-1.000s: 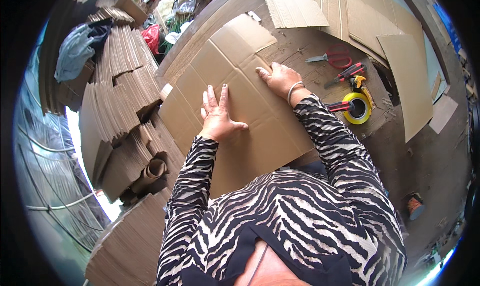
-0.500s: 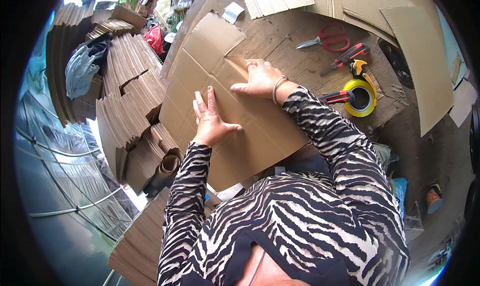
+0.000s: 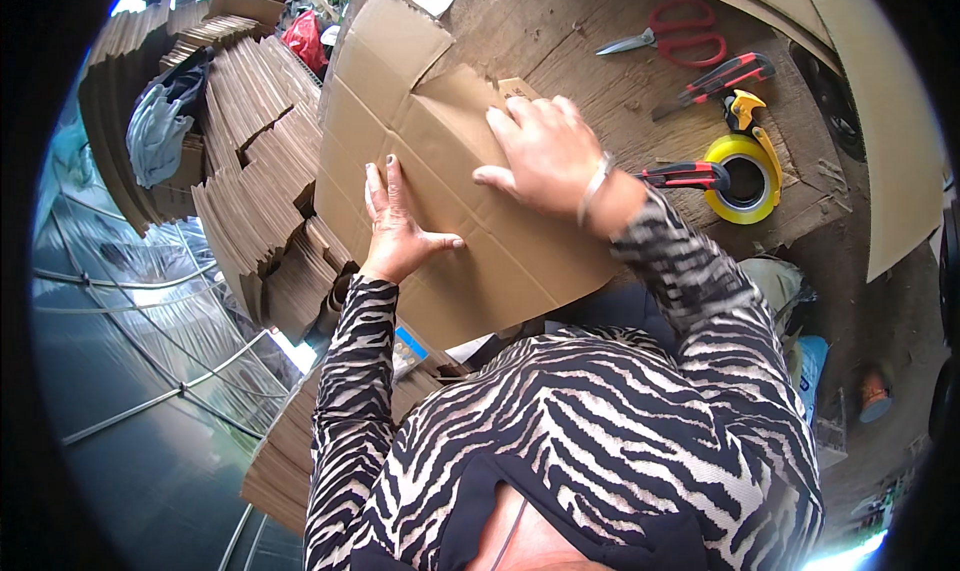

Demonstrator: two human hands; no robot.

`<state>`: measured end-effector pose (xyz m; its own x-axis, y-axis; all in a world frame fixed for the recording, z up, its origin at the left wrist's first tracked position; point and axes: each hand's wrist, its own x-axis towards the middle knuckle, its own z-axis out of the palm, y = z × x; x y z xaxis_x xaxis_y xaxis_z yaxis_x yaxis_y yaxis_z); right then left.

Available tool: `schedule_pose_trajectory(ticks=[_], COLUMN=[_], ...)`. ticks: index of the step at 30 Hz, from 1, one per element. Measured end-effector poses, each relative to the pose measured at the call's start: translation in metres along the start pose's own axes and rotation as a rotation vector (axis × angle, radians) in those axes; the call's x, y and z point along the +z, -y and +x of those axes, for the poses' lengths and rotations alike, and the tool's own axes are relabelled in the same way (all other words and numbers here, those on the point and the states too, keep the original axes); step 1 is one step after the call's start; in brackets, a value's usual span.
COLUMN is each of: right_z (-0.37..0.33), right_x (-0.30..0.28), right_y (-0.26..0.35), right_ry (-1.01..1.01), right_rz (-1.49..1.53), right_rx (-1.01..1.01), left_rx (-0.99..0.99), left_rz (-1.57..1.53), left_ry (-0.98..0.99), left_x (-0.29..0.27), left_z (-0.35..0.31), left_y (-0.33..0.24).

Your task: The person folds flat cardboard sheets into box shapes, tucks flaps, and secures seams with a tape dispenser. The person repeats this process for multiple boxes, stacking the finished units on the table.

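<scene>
A creased brown cardboard sheet (image 3: 480,261) lies at an angle on the wooden table, its near edge close to my body. My left hand (image 3: 400,226) rests flat on its left part, fingers stretched and thumb spread to the right. Over the sheet's right edge my right hand (image 3: 540,151) presses down, fingers pointing up and left, thumb held apart. Beside those fingers a flap (image 3: 465,101) of the sheet is bent and slightly raised. I cannot see whether the fingertips touch anything below the edge.
Red-handled scissors (image 3: 690,33), a red and black utility knife (image 3: 730,79), a second such knife (image 3: 690,176) and a yellow tape roll (image 3: 768,196) in a dispenser lie to the right. Stacks of cardboard (image 3: 260,121) fill the left. A tall cardboard piece (image 3: 890,121) stands far right.
My right hand has slid a little right and down along the sheet's edge. The flap beside it shows more. My left hand stays flat on the sheet; the whole view has shifted slightly.
</scene>
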<state>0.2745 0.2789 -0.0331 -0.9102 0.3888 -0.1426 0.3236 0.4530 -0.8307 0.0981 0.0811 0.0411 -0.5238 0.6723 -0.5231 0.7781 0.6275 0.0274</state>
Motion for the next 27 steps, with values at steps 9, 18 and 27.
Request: schedule_pose_trajectory(ticks=[9, 18, 27], right_z=[-0.106, -0.141, -0.134], right_x=[0.018, 0.011, 0.032], right_y=[0.008, -0.03, -0.004], right_ry=[-0.378, -0.135, 0.034], right_rz=[0.13, 1.859, 1.3], right_rx=[0.038, 0.531, -0.377], left_rx=[0.002, -0.018, 0.087], left_rz=[-0.004, 0.002, -0.043], left_ry=[0.006, 0.024, 0.021], left_x=[-0.001, -0.004, 0.001], left_z=[0.002, 0.003, 0.007], left_y=[0.003, 0.0, 0.021])
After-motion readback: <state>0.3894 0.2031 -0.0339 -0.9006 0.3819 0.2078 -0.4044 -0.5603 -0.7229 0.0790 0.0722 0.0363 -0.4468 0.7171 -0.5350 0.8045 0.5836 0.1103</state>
